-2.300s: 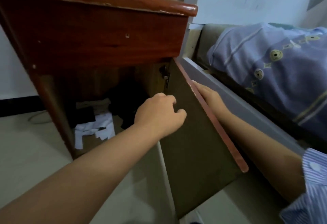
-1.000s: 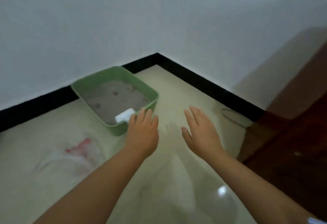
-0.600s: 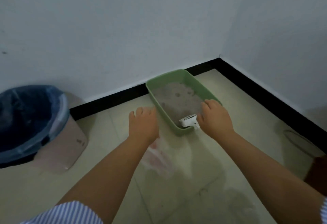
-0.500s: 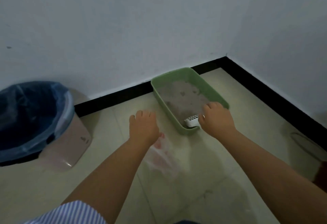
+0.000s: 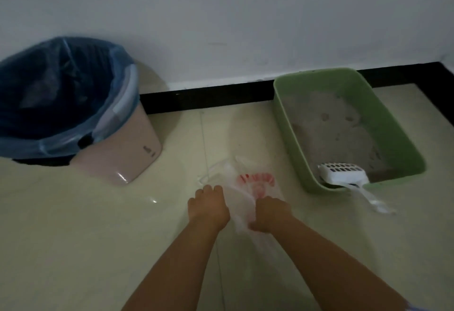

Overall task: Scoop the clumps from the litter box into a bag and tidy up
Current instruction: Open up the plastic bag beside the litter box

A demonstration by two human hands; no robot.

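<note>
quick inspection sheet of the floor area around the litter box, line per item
surface: pale tiled floor, glossy, no spilled litter seen
job's things: green litter box against the baseboard, grey litter with clumps; white scoop at its near end, handle over the rim; clear plastic bag with red print on the floor
clutter: nothing seen
grippers: left hand and right hand both gripping the bag
cables: nothing seen
surroundings: pink bin with blue liner left of the bag, white wall

A home: tiled floor [image 5: 73,237], lined waste bin [image 5: 118,143], green litter box [image 5: 398,138] against the wall.
</note>
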